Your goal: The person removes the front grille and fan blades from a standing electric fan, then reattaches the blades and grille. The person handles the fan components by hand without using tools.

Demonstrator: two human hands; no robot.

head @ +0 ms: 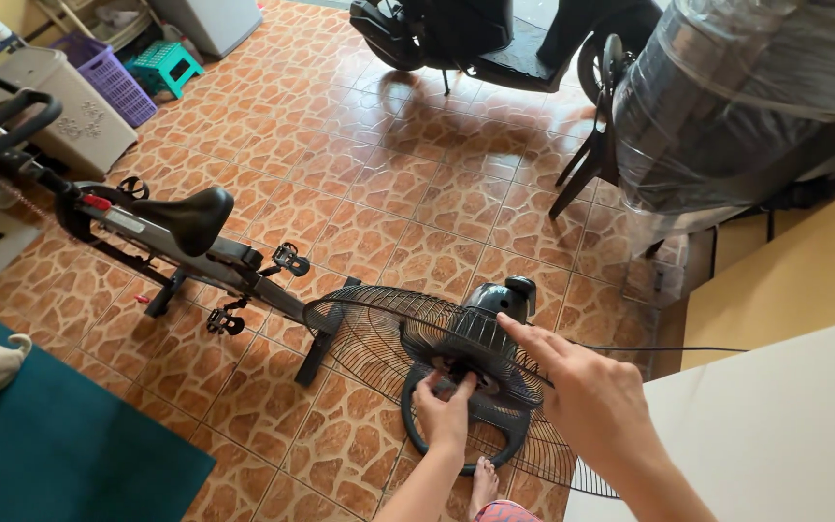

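Thin dark metal wire fan grille point(379, 333), glossy black plastic motor housing point(506, 298), glazed mottled floor tiles point(379, 174)

Plastic-wrapped bulky bundle point(727, 97), upper right

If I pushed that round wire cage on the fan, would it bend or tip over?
The wire cage looks like thin, widely spaced wires, so it would probably flex a bit and feel light. The fan stands on a round base, so it likely resists tipping. The left hand pinches its centre; the right hand rests on the wires.
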